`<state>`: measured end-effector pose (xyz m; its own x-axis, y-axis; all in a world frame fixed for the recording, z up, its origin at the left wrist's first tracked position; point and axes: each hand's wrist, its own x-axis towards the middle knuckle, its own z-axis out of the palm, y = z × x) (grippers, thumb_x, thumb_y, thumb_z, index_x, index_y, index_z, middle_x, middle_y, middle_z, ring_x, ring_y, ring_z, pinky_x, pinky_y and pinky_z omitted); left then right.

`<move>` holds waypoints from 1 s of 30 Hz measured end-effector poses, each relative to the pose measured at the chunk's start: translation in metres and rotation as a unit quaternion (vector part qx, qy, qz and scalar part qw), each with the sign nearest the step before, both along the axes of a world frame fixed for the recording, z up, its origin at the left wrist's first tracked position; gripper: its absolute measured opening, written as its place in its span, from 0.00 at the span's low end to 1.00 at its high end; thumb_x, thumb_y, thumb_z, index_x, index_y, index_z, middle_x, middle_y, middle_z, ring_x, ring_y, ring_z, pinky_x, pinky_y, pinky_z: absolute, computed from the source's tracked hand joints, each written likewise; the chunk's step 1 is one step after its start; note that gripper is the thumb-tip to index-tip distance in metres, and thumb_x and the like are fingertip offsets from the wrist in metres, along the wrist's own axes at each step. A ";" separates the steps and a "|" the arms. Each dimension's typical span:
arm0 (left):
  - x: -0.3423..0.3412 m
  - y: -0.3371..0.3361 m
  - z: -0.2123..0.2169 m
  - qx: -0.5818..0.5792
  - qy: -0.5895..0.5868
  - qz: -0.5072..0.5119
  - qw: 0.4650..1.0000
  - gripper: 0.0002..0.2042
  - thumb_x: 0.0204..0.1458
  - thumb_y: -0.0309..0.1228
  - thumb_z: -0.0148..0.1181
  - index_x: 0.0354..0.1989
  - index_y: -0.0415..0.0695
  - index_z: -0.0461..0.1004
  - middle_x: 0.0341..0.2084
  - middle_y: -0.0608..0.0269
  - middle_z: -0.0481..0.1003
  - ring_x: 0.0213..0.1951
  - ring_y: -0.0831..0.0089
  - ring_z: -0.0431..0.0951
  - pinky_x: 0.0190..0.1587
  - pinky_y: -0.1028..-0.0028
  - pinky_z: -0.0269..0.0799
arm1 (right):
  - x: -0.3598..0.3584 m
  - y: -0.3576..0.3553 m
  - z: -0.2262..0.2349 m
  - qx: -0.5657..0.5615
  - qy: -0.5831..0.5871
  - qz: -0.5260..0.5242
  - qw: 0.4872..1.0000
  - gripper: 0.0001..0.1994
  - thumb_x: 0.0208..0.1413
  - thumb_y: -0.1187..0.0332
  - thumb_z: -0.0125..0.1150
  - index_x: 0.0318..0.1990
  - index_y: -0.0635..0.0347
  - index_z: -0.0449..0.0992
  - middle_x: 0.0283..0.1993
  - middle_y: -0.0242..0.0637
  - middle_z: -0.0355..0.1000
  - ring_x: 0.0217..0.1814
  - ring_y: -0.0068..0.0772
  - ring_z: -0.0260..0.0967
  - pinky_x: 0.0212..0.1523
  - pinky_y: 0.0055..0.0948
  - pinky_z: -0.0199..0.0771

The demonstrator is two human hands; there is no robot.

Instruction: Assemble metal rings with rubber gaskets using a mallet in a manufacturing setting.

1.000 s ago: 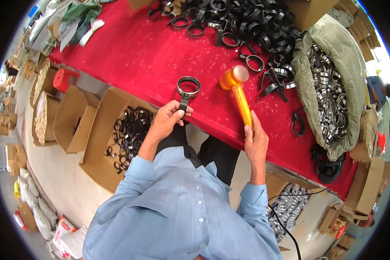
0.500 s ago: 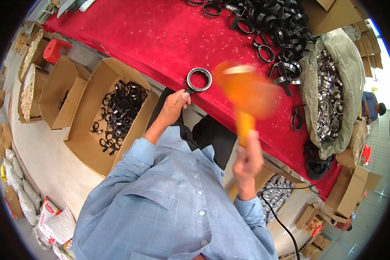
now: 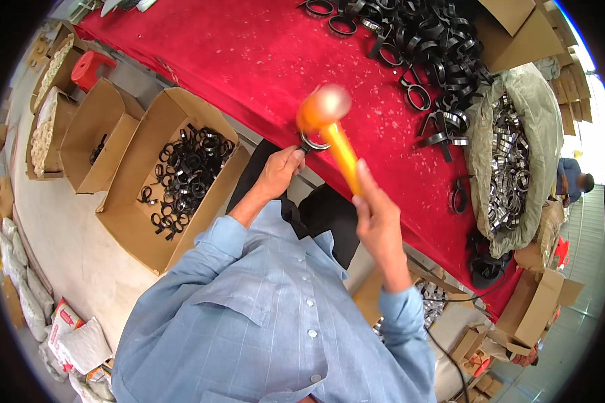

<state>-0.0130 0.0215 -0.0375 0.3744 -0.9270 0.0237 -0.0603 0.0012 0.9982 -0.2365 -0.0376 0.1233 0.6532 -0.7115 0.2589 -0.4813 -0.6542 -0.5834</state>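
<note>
My left hand (image 3: 275, 174) is closed on the short handle of a black ring (image 3: 308, 144) with a shiny metal inner band, held at the near edge of the red-covered table (image 3: 249, 60). In my right hand (image 3: 381, 221) is an orange mallet (image 3: 343, 156), gripped by its handle. The mallet's head, blurred by motion and pale on its upper face, covers most of the ring from sight. Whether the head touches the ring I cannot tell.
Black handled rings (image 3: 444, 47) lie heaped at the far right of the table. Beside them stands a sack (image 3: 548, 127) of shiny metal rings. On the left, a cardboard box (image 3: 124, 208) contains more black rings. A dark cable (image 3: 450, 359) hangs at lower right.
The mallet has swung left, from the right of the ring to over it, with my right hand moving up and slightly left. My left hand stays nearly in place, still gripping the ring.
</note>
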 end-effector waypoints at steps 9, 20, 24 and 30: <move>0.000 -0.003 0.017 0.105 0.085 0.081 0.988 0.28 0.64 0.52 0.52 0.20 0.38 0.71 0.14 0.67 0.64 0.21 0.78 0.64 0.27 0.71 0.61 | 0.001 -0.026 0.072 0.124 -0.172 -0.119 0.970 0.25 0.67 0.73 0.52 0.71 0.53 0.65 0.41 0.31 0.75 0.29 0.15 0.65 0.29 0.18 0.70; 0.006 -0.005 0.019 0.099 0.051 0.056 0.992 0.27 0.63 0.49 0.54 0.19 0.38 0.68 0.14 0.69 0.62 0.21 0.80 0.61 0.26 0.71 0.58 | -0.024 -0.045 0.037 0.289 -0.180 -0.085 0.936 0.26 0.66 0.74 0.53 0.71 0.53 0.65 0.33 0.29 0.72 0.27 0.14 0.64 0.28 0.18 0.68; 0.006 -0.009 0.022 0.082 0.064 0.043 0.994 0.27 0.64 0.49 0.53 0.19 0.40 0.67 0.14 0.71 0.61 0.21 0.81 0.60 0.25 0.72 0.56 | -0.019 -0.033 -0.012 0.204 0.009 -0.046 0.978 0.26 0.66 0.73 0.53 0.72 0.49 0.64 0.37 0.30 0.75 0.28 0.16 0.64 0.30 0.20 0.72; 0.005 -0.003 0.017 0.076 0.079 0.049 0.993 0.26 0.65 0.49 0.52 0.19 0.42 0.67 0.14 0.72 0.60 0.20 0.82 0.58 0.24 0.73 0.53 | -0.027 -0.030 0.022 0.258 -0.144 -0.103 0.950 0.26 0.66 0.74 0.51 0.72 0.51 0.64 0.31 0.28 0.71 0.26 0.15 0.63 0.28 0.19 0.69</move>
<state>-0.0077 0.0188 -0.0208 0.4506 -0.8746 -0.1789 0.1036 -0.1478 0.9836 -0.2633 -0.0675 0.1458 0.4421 -0.8969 -0.0121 -0.3397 -0.1549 -0.9277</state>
